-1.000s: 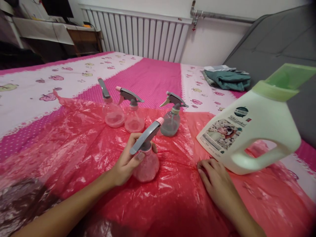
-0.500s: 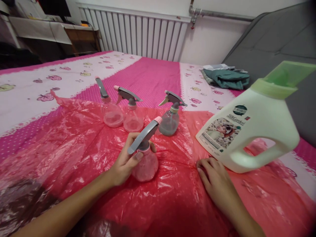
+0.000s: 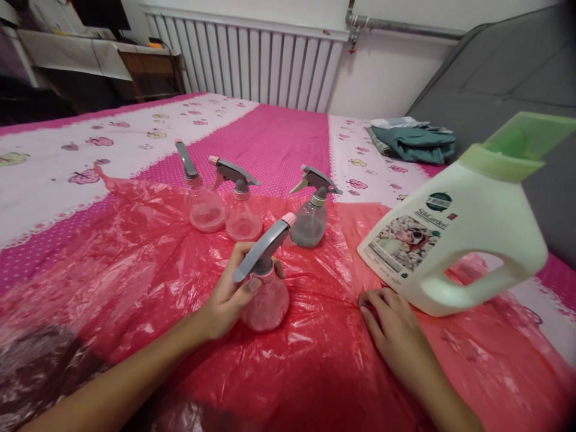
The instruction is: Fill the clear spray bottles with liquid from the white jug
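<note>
My left hand (image 3: 227,297) is wrapped round a small pink spray bottle (image 3: 266,294) with a grey trigger head, standing on a red plastic sheet (image 3: 135,270). My right hand (image 3: 393,333) lies flat on the sheet, fingers stretched out, just below a large white detergent jug (image 3: 463,234) with a green cap. Behind stand two more pink spray bottles (image 3: 204,201) (image 3: 243,210) and a grey one (image 3: 310,216).
The sheet covers a bed with a pink and white cover (image 3: 274,132). Folded teal clothes (image 3: 416,144) lie at the back right. A grey headboard (image 3: 504,78) rises on the right, a white radiator (image 3: 252,60) runs along the far wall.
</note>
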Tool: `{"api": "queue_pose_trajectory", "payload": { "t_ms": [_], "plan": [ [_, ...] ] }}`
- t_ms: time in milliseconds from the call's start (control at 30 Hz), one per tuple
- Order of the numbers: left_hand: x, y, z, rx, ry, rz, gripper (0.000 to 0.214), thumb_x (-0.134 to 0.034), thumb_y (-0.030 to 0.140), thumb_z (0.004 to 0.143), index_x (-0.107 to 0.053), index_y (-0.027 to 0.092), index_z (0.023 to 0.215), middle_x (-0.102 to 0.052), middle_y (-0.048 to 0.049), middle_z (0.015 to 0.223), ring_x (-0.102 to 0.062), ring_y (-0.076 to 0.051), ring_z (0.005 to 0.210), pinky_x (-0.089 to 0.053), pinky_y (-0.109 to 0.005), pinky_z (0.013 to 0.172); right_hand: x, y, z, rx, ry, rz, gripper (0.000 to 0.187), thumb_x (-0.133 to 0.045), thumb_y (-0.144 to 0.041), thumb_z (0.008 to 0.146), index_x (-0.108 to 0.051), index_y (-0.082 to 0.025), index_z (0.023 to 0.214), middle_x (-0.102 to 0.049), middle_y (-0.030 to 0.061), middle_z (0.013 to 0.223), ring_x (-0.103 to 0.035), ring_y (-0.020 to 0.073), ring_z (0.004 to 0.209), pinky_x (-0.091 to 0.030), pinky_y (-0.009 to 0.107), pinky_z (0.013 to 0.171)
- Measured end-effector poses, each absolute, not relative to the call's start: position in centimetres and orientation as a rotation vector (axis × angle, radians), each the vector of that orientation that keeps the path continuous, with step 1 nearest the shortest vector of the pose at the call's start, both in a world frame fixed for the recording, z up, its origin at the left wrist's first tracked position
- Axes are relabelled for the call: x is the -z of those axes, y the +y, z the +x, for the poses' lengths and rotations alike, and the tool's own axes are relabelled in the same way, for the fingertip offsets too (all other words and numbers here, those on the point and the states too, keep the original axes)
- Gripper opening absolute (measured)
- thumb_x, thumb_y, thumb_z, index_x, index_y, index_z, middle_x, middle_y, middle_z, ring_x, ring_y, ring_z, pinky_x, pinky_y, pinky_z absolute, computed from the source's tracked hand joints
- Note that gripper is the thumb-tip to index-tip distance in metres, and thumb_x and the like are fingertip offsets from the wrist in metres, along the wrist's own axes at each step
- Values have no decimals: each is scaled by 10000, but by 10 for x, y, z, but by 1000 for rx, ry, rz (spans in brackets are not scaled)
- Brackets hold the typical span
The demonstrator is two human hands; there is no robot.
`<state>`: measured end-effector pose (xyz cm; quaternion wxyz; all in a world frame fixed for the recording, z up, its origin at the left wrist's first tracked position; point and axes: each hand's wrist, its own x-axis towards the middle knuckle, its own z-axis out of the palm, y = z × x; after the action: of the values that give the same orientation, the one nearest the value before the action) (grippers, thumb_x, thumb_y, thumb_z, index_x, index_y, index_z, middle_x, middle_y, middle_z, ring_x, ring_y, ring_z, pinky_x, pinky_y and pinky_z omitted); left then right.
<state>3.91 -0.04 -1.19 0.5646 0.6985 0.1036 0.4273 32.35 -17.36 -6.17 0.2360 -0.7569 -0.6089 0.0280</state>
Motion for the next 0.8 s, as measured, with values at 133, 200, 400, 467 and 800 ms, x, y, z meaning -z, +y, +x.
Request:
{"api": "queue_pose_trajectory", "payload": {
  "t_ms": [133,200,400,467,800],
  "plan": [
    [11,0,39,-1013,234,1665,299,-613,456,1073,-549,250,1281,-708,-64,1104,-672,-229,1003,-491,-376,897,61,-173,323,-75,-1673,-2077,240,-453,-313,1054,-662,-240,964,-635,89,995,-574,292,942,-490,495,881],
    [9,0,39,-987,270,1684,301,-668,429,1048,-539,249,1253,-718,-66,1100,-678,-233,1006,-495,-375,891,61,-173,322,-77,-1676,-2075,243,-449,-315,1058,-662,-240,968,-635,88,995,-573,289,939,-491,492,880],
    [7,-1,40,-997,270,1701,240,-648,422,1060,-566,249,1205,-728,-66,1096,-694,-242,1018,-506,-379,902,63,-174,321,-60,-1662,-2081,232,-448,-310,1063,-655,-238,990,-629,91,1004,-564,291,950,-487,494,895],
    [10,0,40,-1011,250,1690,245,-640,432,1063,-594,247,1216,-717,-60,1090,-694,-235,1009,-509,-369,900,63,-175,321,-60,-1667,-2077,229,-450,-309,1066,-655,-238,995,-628,88,1010,-566,289,956,-488,488,896],
    [16,5,35,-962,276,1659,411,-641,560,1023,-698,203,1218,-739,-109,1113,-688,-300,1028,-517,-428,935,65,-173,324,-39,-1691,-2068,227,-458,-298,1059,-663,-235,986,-632,85,1004,-573,286,937,-494,480,877]
  ]
}}
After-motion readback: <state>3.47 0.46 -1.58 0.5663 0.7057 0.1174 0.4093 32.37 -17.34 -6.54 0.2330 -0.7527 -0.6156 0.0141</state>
